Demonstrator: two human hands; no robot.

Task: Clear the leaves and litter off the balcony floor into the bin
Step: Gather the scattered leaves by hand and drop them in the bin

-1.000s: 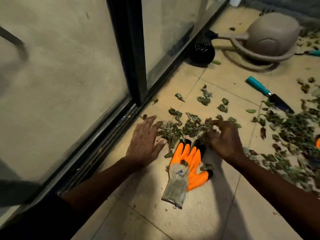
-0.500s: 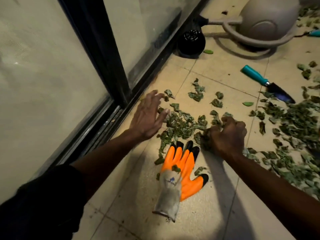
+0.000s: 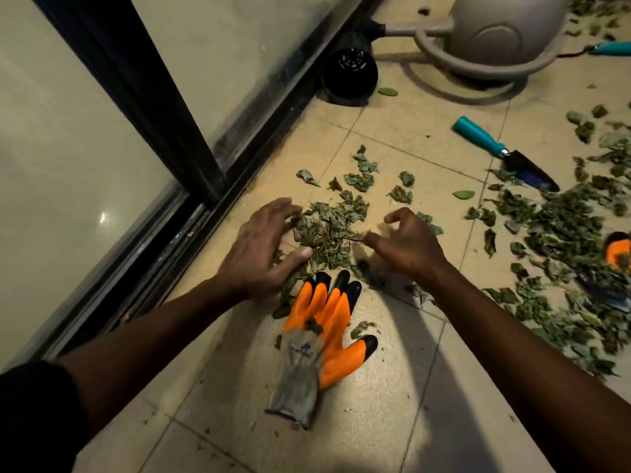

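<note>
**Inspector:** Balcony floor (image 3: 392, 414): leaves (image 3: 563, 233) lie thickest at right, and a small heap (image 3: 327, 233) sits between the hands. No bin in view.

**Clerk:** Grip?

**Inspector:** Left hand (image 3: 259, 247) is spread, walling the heap. Right hand (image 3: 406, 247) is half-curled, raking and holding nothing. Judged: gathering for one scoop.

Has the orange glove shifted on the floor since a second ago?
No. The orange glove lies where it did: thumb just left of the same grout line, fingertips at the leaf pile.

Tiled floor (image 3: 375, 421): dry leaves (image 3: 327, 230), orange glove (image 3: 321, 336), teal trowel (image 3: 505, 153), watering can (image 3: 505, 29); perhaps second glove (image 3: 618, 247) right edge.
</note>
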